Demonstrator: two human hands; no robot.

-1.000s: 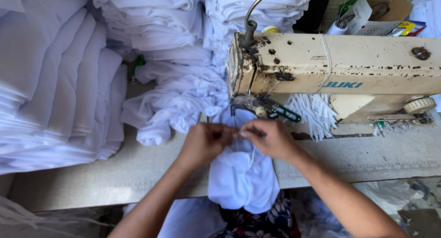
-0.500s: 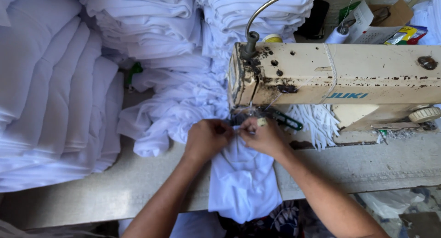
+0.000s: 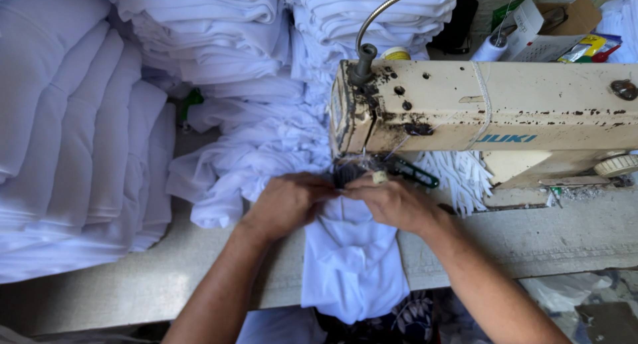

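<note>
Bright, even daylight-type light, no hard directional source visible. White fabric stacks (image 3: 73, 118) at left and top run close to clipped; fold detail survives only as soft grey creases. Cream sewing machine (image 3: 485, 111) in the upper right is evenly lit, no glare, rust spots crisp. Shadows soft: a dark pocket under the machine head at centre, faint shade below both forearms on the table (image 3: 571, 238). Lower edge and bottom right corner dim. Focus sharp in the centre; left hand (image 3: 286, 204) and right hand (image 3: 392, 201) slightly soft, maybe motion. Mild wide-angle bowing at the edges, left stacks curve.
</note>
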